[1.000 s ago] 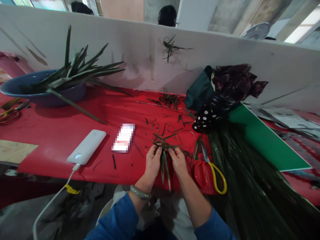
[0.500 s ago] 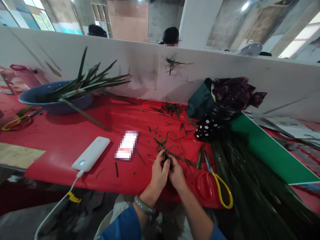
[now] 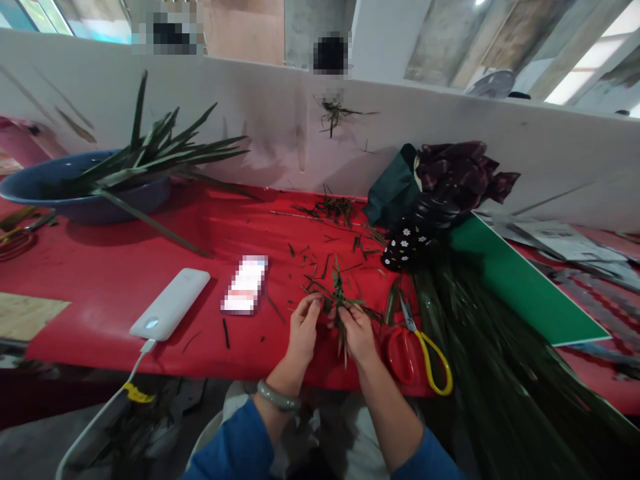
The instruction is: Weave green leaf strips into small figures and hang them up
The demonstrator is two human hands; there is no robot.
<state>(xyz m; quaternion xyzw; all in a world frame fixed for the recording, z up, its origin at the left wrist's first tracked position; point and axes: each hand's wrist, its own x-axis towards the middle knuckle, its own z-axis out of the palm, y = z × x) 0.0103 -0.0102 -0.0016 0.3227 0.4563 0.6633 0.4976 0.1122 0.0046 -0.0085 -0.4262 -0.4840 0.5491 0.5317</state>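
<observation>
Over the red-covered table, my right hand [image 3: 359, 333] grips a small woven piece of green leaf [image 3: 339, 283], with loose strips sticking out at its top, sides and bottom. My left hand [image 3: 303, 330] is just to its left, thumb and fingertips pinched together on a thin leaf strip [image 3: 314, 287] that runs toward the woven piece. Cut leaf scraps [image 3: 313, 257] lie scattered beyond both hands. To the right of my right hand rest scissors [image 3: 411, 323] with one red and one yellow handle loop.
A blue basin [image 3: 100, 207] of long leaves stands back left. Nearer are a white power bank [image 3: 170, 303] with a cable and a phone [image 3: 245, 285]. Long dark leaves [image 3: 490, 333], a green board [image 3: 530, 287] and bags [image 3: 445, 180] fill the right. A white partition [image 3: 270, 127] stands behind.
My hands have come apart: the left has moved left, the right keeps the woven piece, which shows more fully and upright. The view has shifted slightly right and down.
</observation>
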